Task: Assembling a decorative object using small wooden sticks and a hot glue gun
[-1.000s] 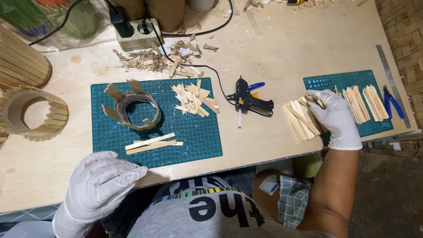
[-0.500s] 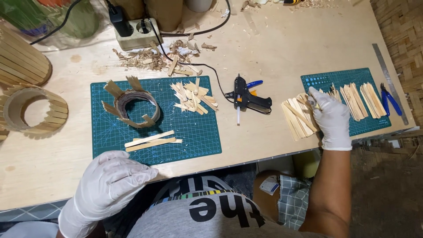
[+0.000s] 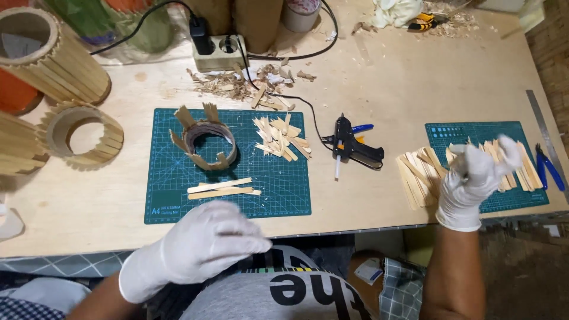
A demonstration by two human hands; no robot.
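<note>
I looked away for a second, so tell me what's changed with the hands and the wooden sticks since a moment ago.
The right hand has lifted off the pile of flat sticks beside the right cutting mat and now hovers above it, blurred; whether it holds a stick cannot be told. The left hand has risen slightly toward the table edge, holding nothing visible. The glue gun, the ring with glued sticks and the two loose sticks stayed put.

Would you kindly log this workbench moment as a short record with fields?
Left hand: left hand, white glove, at the near table edge, holding nothing visible.
Right hand: right hand, white glove, raised over the wooden slat pile; blurred, grasp unclear.
Centre: glue gun lying on the table.
Left mat: green cutting mat with a slatted ring, wood offcuts and two loose slats.
Far right: blue pliers, metal ruler.
</note>
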